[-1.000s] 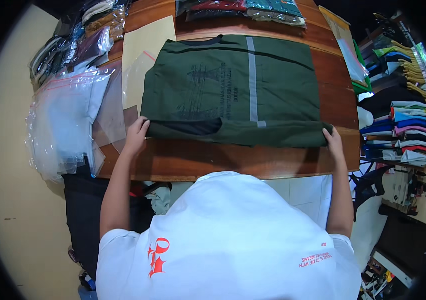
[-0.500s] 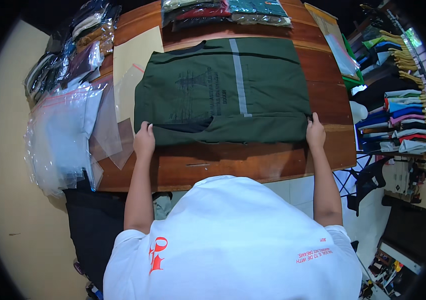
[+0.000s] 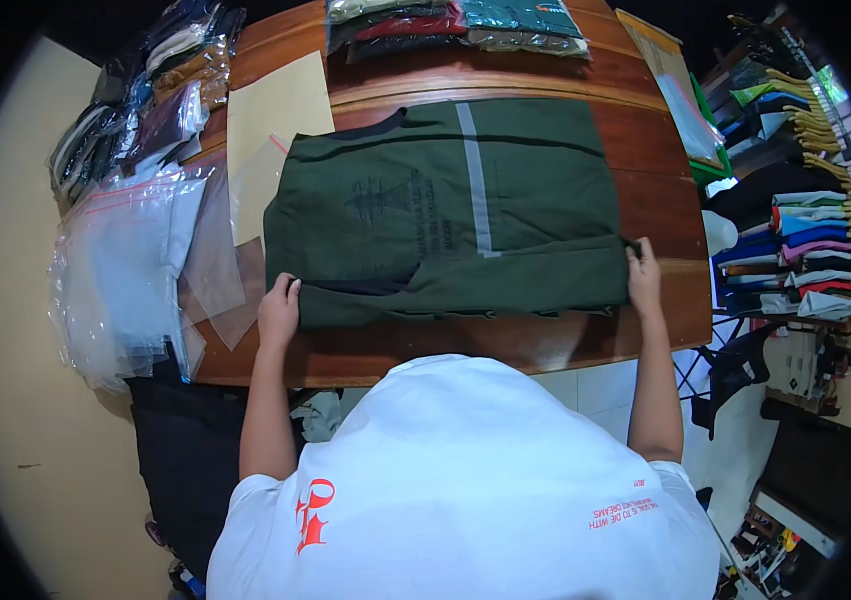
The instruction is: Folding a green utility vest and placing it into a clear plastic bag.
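A dark green vest [image 3: 536, 210] with a grey stripe and dark print lies spread across the wooden table [image 3: 661, 185], its neck end toward the left. My left hand [image 3: 280, 305] pinches the vest's near left corner, by the shoulder. At the near right corner, my right hand [image 3: 643, 268] grips the hem between thumb and fingers. The near side of the vest is folded inward along its length, and dark openings show along that front edge. Under the vest's left end sits a sheet of tan cardboard [image 3: 271, 110], partly covered.
Clear plastic bags [image 3: 126, 270] are piled at the table's left edge, with bagged clothes [image 3: 176, 110] behind them. More packed garments [image 3: 456, 30] lie at the far edge. On the right stand a green crate [image 3: 711, 165] and a rack of hanging clothes [image 3: 806, 240].
Both hands have drawn the vest nearer to me, and its near edge now lies closer to the table's front edge. The hands have also moved slightly apart. Both still hold the corners.
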Tool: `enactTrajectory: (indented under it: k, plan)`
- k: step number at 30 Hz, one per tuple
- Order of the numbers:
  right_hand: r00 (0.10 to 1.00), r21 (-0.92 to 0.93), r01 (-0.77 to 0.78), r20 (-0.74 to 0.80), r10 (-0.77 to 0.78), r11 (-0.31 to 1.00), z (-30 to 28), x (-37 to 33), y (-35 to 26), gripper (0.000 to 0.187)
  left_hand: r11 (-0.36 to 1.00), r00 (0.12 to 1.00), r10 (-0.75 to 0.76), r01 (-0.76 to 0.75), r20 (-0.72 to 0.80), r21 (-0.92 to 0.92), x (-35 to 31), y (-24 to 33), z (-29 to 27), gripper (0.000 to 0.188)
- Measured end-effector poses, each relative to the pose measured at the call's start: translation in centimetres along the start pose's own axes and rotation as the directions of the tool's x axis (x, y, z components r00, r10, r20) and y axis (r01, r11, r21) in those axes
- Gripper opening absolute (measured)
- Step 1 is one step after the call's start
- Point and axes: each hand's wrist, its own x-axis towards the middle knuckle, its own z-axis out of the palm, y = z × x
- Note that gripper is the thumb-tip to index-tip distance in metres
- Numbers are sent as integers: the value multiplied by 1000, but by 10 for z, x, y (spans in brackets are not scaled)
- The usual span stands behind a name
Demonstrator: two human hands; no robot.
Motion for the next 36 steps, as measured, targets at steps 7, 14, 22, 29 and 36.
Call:
enactTrajectory:
  k: [7, 14, 22, 29, 36]
  plan:
    - [981, -272, -190, -13, 194, 943, 19, -4, 6, 23, 996, 998, -61, 62, -8, 67, -4, -6, 13, 24]
    - [996, 624, 71, -87, -20, 778, -45, -31, -7, 9, 800, 848, 213, -437, -485, -412, -19, -35, -2, 21]
    - [944, 308, -202, 313, 102, 930, -31, -57, -5, 30, 908, 945, 202, -280, -258, -313, -30, -62, 10, 24]
    - [570, -200, 641, 771, -284, 741, -58, -87, -29, 49, 955, 969, 136, -183, -205, -232, -20, -72, 19, 32]
    - [708, 21, 437, 608, -359, 899, -36, -54, -4, 32, 967, 984, 121, -147, -134, -206, -11, -66, 14, 32]
